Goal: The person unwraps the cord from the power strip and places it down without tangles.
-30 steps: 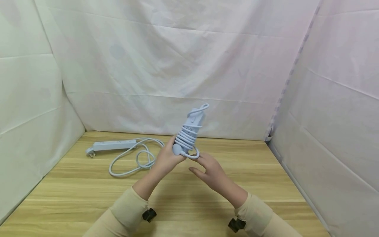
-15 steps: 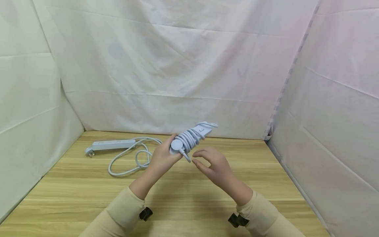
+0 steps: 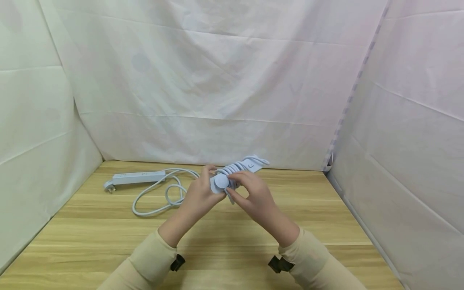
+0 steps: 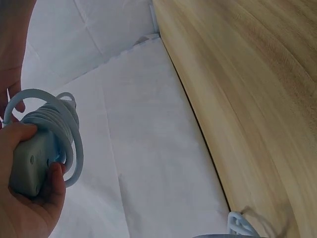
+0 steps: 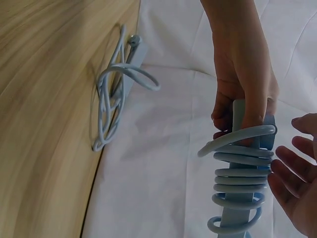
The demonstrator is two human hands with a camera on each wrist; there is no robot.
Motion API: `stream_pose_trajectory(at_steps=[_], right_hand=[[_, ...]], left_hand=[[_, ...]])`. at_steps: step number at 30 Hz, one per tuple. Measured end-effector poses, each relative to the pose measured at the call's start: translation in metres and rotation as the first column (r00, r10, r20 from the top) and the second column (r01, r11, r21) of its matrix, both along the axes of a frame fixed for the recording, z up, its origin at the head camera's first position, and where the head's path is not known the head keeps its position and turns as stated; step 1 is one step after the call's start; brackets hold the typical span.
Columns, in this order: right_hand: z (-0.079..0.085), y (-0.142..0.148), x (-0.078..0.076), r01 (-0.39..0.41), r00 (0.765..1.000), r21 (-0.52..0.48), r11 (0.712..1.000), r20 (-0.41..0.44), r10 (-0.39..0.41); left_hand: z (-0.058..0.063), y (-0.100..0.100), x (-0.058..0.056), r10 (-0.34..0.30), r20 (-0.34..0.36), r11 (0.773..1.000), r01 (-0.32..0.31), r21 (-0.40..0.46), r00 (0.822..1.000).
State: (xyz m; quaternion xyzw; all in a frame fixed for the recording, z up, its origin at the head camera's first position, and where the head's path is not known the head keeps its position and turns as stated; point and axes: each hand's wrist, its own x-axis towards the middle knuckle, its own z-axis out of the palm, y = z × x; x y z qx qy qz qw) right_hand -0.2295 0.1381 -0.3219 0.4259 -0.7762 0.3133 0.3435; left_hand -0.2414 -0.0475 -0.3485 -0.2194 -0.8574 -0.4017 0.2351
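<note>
A light blue-white power strip (image 3: 253, 164), its cord (image 4: 54, 116) wound round it in several turns, is held above the table. My left hand (image 3: 197, 191) grips its near end, fingers and thumb wrapped about the body in the left wrist view. The round plug (image 3: 222, 181) lies against the coils near that hand. My right hand (image 3: 255, 197) is at the plug, thumb and forefinger on its right side in the head view. In the right wrist view the right fingers (image 5: 285, 171) are bent beside the plug and coils. A cord loop stands out near the plug.
A second power strip (image 3: 139, 177) lies at the table's left rear, its plug (image 3: 109, 186) at the left end. Its loose cord (image 3: 145, 211) loops toward my left hand. White cloth (image 3: 232, 80) hangs behind and on both sides of the wooden table (image 3: 308, 213).
The wrapped strip has tipped down from a steep tilt and points more to the right. My right hand backed off the cord, then came in to the plug. My left hand keeps its grip.
</note>
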Motion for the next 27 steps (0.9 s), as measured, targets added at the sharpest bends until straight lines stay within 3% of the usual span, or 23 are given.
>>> stream_pose_trajectory(at_steps=[6,13,17,22,27], right_hand=[[0.004,-0.005,-0.001,0.014,1.0,0.073,0.997,0.004,-0.014],[0.006,-0.004,-0.002,0.097,0.995,0.233,0.968,0.014,-0.103],[0.007,-0.002,-0.004,0.112,0.994,0.32,0.941,-0.024,-0.11],[0.009,0.003,-0.008,0.135,0.99,0.441,0.887,-0.09,-0.106],[0.013,0.007,-0.009,0.092,0.996,0.485,0.87,-0.042,-0.082]], left_hand=[[0.0,0.0,0.001,-0.004,-0.122,0.995,-0.008,-0.097,0.992],[-0.001,-0.003,0.003,-0.074,-0.305,0.978,0.009,-0.208,0.949],[-0.004,-0.004,0.002,-0.107,-0.347,0.971,0.023,-0.238,0.932],[-0.003,-0.005,0.002,-0.132,-0.387,0.967,0.033,-0.253,0.913],[-0.004,-0.006,0.002,-0.15,-0.423,0.957,0.024,-0.288,0.894]])
